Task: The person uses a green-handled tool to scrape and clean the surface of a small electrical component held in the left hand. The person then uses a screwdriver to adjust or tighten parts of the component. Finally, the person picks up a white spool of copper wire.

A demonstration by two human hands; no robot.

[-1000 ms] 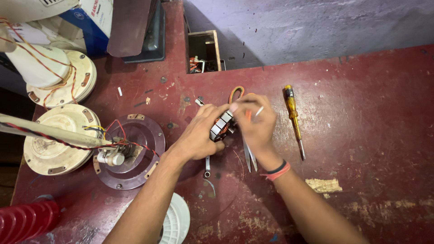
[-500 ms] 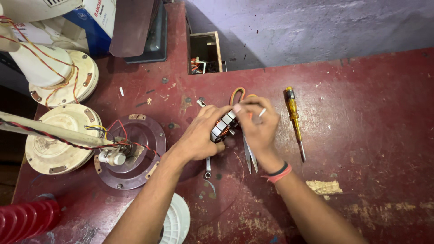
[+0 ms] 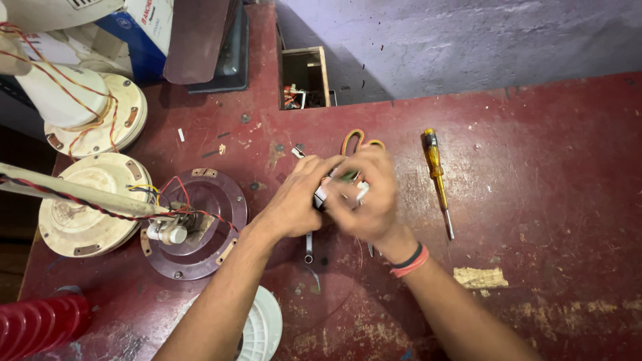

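Both hands meet over the middle of a worn red table (image 3: pixel 535 167). My left hand (image 3: pixel 294 200) grips a small dark and white electrical part (image 3: pixel 322 195) from the left. My right hand (image 3: pixel 368 197) closes over the same part from the right and hides most of it; a bit of green shows between the fingers. Orange-handled scissors (image 3: pixel 354 139) lie just behind the hands. A small spanner (image 3: pixel 308 247) lies under my left wrist.
A yellow-handled screwdriver (image 3: pixel 436 177) lies to the right. A maroon fan motor cover (image 3: pixel 194 227) with red wires sits left, beside cream fan housings (image 3: pixel 83 204) (image 3: pixel 100 120). A white slotted disc (image 3: pixel 257 327), a red ribbed piece (image 3: pixel 37 324) and a small wooden box (image 3: pixel 304 77) also stand around.
My right hand has moved left over the small part and now covers it. The left hand has stayed in place.
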